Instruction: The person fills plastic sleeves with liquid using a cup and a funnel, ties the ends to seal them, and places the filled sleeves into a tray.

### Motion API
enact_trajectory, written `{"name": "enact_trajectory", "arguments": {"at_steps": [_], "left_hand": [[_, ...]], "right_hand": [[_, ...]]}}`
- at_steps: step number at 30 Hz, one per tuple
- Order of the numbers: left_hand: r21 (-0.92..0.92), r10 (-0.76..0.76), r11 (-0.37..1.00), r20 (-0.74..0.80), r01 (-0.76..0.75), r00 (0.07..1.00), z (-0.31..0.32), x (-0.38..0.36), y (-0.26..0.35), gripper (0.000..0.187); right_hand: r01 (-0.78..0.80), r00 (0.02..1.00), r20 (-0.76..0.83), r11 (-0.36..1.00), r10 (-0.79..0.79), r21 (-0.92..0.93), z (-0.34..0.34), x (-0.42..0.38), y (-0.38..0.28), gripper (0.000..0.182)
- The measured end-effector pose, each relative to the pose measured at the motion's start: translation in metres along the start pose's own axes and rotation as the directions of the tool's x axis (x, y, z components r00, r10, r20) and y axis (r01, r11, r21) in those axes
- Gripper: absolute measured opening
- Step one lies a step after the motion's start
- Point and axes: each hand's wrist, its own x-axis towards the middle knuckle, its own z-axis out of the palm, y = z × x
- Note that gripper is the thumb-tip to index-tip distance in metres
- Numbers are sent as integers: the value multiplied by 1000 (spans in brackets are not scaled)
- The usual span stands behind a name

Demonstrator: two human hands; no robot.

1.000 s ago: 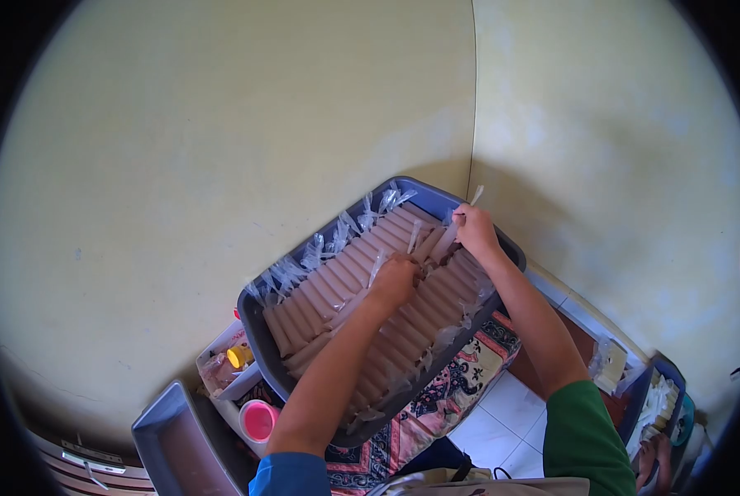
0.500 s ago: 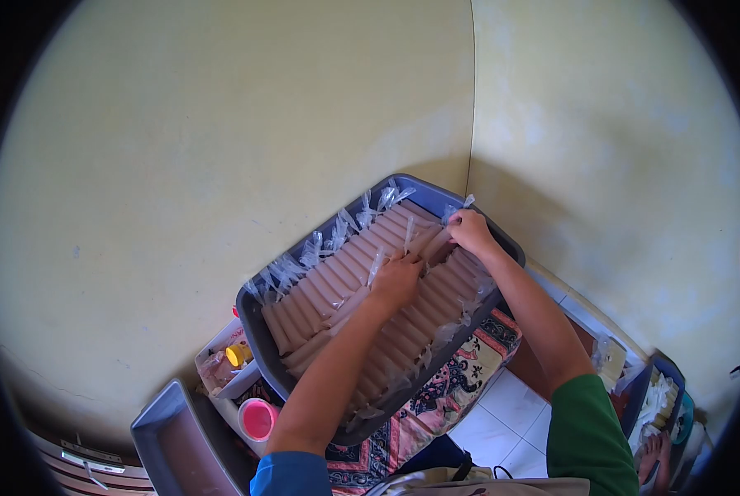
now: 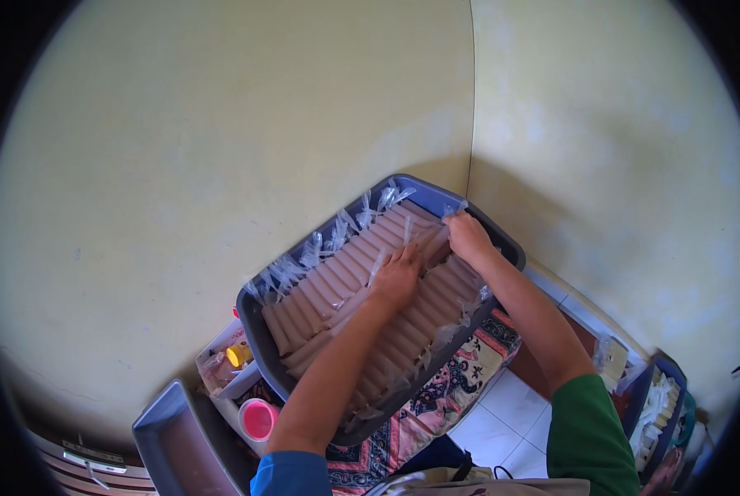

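A large grey plastic tub [image 3: 262,351] holds rows of pinkish-brown filled plastic tubes [image 3: 324,289] with clear, tied ends. My left hand [image 3: 397,277] lies over the tubes near the middle, fingers stretched out across them. Near the tub's far right corner, my right hand [image 3: 469,238] is closed on the end of one filled plastic tube [image 3: 436,241], and clear plastic sticks out above the fingers. That tube lies crosswise between the two rows, partly hidden by both hands.
The tub rests over a patterned cloth [image 3: 461,376] in a wall corner. At left are a grey bin [image 3: 171,446], a pink cup [image 3: 258,419] and a yellow-lidded container [image 3: 238,355]. A dark crate [image 3: 672,368] with pale items stands at lower right, on white tiles [image 3: 502,413].
My right hand has shifted slightly left and down at the tube's end. My left hand's fingers have spread flatter over the tubes. A bare limb beside the crate has moved lower.
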Motion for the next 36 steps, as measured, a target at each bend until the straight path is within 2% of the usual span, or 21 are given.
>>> {"name": "enact_trajectory", "arguments": {"at_steps": [1, 3, 6, 12, 15, 22, 27, 31, 33, 34, 36], "left_hand": [[0, 1, 1000, 1, -1, 1000, 1, 0, -1, 45], [-41, -13, 999, 101, 18, 995, -3, 1, 0, 42], [5, 20, 1000, 48, -20, 999, 5, 1, -3, 45], [-18, 23, 1000, 75, -22, 997, 12, -1, -7, 49], [-16, 54, 998, 77, -53, 996, 13, 0, -10, 50], [-62, 83, 995, 85, -78, 993, 15, -1, -14, 52], [-135, 152, 980, 37, -146, 988, 16, -1, -20, 50], [-212, 173, 963, -4, -169, 985, 16, 1, -22, 48], [-356, 5, 934, -40, -19, 999, 6, -1, -15, 45], [-355, 7, 935, -40, -21, 999, 5, 0, -15, 45], [-214, -22, 977, -70, 7, 997, 6, 2, -15, 43]], "right_hand": [[-2, 1000, -1, 1000, 2, 0, 1, 0, 0, 21], [57, 998, 39, 998, -56, -22, 1, 1, 0, 17], [29, 991, 128, 1000, -27, -12, 0, 0, 2, 14], [-18, 984, 177, 1000, 17, 0, -1, 1, 2, 20], [11, 990, 139, 1000, -14, 19, 1, 0, 3, 25], [1, 985, 174, 1000, 0, -2, 6, 0, 6, 30], [-21, 994, 110, 998, 14, 59, 0, 0, 4, 24], [-68, 990, 126, 995, 59, 68, -3, 2, 0, 20], [-83, 992, 97, 995, 78, 49, -5, 3, -1, 20], [-84, 992, 94, 995, 79, 49, -6, 3, -1, 20], [-55, 996, 78, 997, 51, 54, -5, 2, 2, 17]]}}
